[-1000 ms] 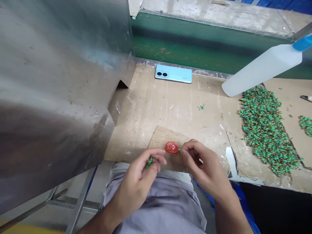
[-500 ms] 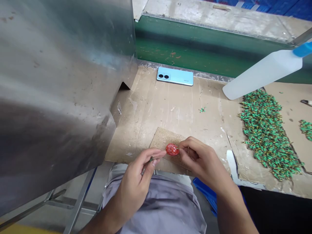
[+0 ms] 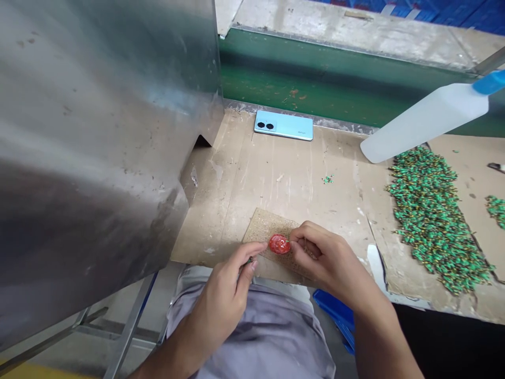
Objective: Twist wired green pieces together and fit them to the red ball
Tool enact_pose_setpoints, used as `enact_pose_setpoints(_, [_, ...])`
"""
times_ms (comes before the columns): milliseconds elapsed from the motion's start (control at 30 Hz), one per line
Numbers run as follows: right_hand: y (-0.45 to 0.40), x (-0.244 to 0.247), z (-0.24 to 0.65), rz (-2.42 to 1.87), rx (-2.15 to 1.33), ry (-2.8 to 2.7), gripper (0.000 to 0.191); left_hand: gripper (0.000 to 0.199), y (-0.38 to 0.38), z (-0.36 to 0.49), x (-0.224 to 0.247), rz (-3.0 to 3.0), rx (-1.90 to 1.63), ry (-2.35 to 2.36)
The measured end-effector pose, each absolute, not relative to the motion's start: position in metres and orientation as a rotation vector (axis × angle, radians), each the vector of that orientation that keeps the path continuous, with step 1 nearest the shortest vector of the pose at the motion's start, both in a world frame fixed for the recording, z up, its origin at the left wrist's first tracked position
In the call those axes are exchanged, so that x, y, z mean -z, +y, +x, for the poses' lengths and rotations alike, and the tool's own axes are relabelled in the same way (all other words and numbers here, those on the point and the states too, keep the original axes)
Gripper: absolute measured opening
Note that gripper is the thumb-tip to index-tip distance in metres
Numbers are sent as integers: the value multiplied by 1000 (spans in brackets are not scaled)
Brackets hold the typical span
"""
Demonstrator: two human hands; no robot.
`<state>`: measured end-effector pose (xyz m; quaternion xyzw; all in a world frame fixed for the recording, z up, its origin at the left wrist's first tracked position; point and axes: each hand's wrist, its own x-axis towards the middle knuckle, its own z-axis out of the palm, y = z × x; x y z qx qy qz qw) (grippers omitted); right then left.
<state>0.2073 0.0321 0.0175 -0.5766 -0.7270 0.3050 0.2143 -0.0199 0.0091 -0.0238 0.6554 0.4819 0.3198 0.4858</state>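
My hands are low in the view, over a square of speckled cork board lying on the cardboard-covered bench. A glossy red blob, perhaps wax or putty, sits on the cork. My right hand pinches a thin wire lead whose tip reaches the blob's right edge. My left hand is just left of the blob, its fingers shut on a small green component that they mostly hide.
A long heap of small green components lies at right, with a smaller heap beyond. A translucent white plastic bottle, a pale blue phone, a large steel panel and a blue crate surround the bench.
The green component in my left hand is now more hidden by the fingers. My right hand has moved slightly closer to the red blob. The view has shifted a little.
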Motion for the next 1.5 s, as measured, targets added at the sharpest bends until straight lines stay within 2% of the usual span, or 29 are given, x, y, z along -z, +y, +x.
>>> enact_pose_setpoints(300, [34, -17, 209, -1568, -772, -2066, 17, 28, 7, -21, 30, 1430, -841, 1084])
enact_pose_setpoints(533, [10, -29, 202, -1414, -822, -1819, 12, 5, 7, -21, 15, 854, -965, 850])
enact_pose_setpoints(667, [-10, -33, 186, -1261, -861, -1701, 11, 10, 13, -21, 10, 797, -1031, 709])
enact_pose_setpoints(900, [-18, -25, 173, -1185, -1068, -1660, 8, 27, 6, -19, 2, 938, -1138, 911])
enact_pose_setpoints(1067, [-17, -22, 172, -1142, -1171, -1651, 8, 18, 1, -16, -5, 874, -1096, 818])
enact_pose_setpoints(1267, [-15, -29, 176, -1167, -1250, -1698, 8, 31, -1, -19, -10, 1032, -1136, 876])
enact_pose_setpoints(1500, [-13, -34, 176, -1125, -1301, -1722, 9, 25, -4, -20, -10, 1183, -1141, 883])
